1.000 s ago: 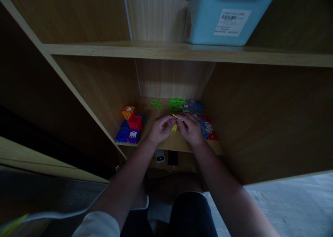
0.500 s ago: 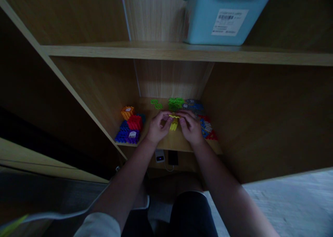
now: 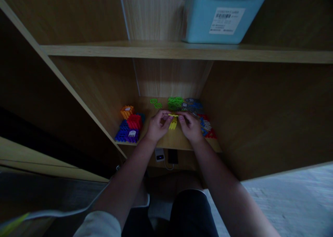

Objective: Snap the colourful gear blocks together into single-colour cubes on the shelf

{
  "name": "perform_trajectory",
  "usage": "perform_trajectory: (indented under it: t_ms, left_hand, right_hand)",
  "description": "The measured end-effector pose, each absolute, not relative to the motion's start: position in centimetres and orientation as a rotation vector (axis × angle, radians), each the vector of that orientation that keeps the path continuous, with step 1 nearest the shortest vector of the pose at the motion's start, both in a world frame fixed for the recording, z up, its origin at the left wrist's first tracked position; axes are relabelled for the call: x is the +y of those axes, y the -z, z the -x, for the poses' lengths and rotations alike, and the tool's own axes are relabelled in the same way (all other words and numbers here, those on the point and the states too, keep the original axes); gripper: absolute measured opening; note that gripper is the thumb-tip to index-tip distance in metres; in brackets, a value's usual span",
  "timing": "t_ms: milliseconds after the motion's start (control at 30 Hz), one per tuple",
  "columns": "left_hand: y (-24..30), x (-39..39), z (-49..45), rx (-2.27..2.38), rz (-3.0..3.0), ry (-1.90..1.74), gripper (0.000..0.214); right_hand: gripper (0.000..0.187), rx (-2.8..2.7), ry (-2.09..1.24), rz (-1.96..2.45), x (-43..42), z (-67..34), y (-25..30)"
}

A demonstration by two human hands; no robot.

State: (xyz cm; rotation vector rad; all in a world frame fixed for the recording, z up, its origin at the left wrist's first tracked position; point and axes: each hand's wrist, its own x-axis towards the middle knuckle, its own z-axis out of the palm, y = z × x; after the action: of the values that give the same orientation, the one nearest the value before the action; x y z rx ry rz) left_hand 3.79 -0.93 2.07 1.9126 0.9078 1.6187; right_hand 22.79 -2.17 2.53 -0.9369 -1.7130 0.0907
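Between my two hands is a flat yellow building piece (image 3: pixel 173 115) with a notched edge. My left hand (image 3: pixel 158 125) pinches its left end between thumb and fingers. Its right end is in the closed fingers of my right hand (image 3: pixel 190 126). Just below it, more yellow pieces (image 3: pixel 173 123) show, partly covered; whether they join the held one I cannot tell. Beyond my fingers lies a pile of bright green pieces (image 3: pixel 175 103), with a few loose green pieces (image 3: pixel 156 103) to its left. Right of my right hand are red, blue and white pieces (image 3: pixel 206 126).
On the shelf's left stand an orange block (image 3: pixel 127 111), a red block (image 3: pixel 134 121) and a purple-blue block (image 3: pixel 130 135). Grey-blue pieces (image 3: pixel 194 106) lie at the back right. A light-blue bin (image 3: pixel 197 25) sits on the upper shelf (image 3: pixel 130 50). Below is a power bank (image 3: pixel 159 155) with a cable.
The view has shifted very slightly. Both hands keep the yellow piece in almost the same place, and the other pieces stay put.
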Motion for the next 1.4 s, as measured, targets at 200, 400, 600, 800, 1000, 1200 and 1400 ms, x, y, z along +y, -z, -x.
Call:
perform_trajectory:
  t_ms: [200, 400, 600, 800, 1000, 1200, 1400]
  left_hand:
    - [-2.2, -0.9, -3.6, 0.905, -1.937, -1.642, 0.016]
    - [-2.2, -0.8, -2.9, 0.862, -1.937, -1.595, 0.025]
    - [-1.9, -0.4, -2.9, 0.898, -1.851, -1.652, 0.02]
    - [-1.8, -0.4, -2.7, 0.913, -1.906, -1.68, 0.013]
    - [-1.4, 0.7, -2.5, 1.185, -1.834, -1.828, 0.016]
    - [-1.2, 1.2, -2.7, 1.228, -1.831, -1.718, 0.019]
    - [-1.2, 1.0, -2.7, 1.239, -1.842, -1.659, 0.018]
  right_hand:
    - [0.023, -1.724, -0.154, 0.924, -2.1, -22.8, -2.6]
    - [0.021, -1.703, -0.205, 0.879, -1.9, -22.7, -2.6]
    - [0.022, -1.7, -0.204, 0.916, -1.8, -22.7, -2.5]
    - [0.02, -1.687, -0.178, 0.948, -1.7, -22.9, -2.3]
    - [0.018, -1.749, -0.171, 0.98, -1.3, -23.1, -1.7]
    - [0.015, -1.828, -0.164, 0.984, -1.0, -23.2, -1.5]
    - [0.015, -1.848, -0.178, 0.999, -0.8, -23.6, -1.3]
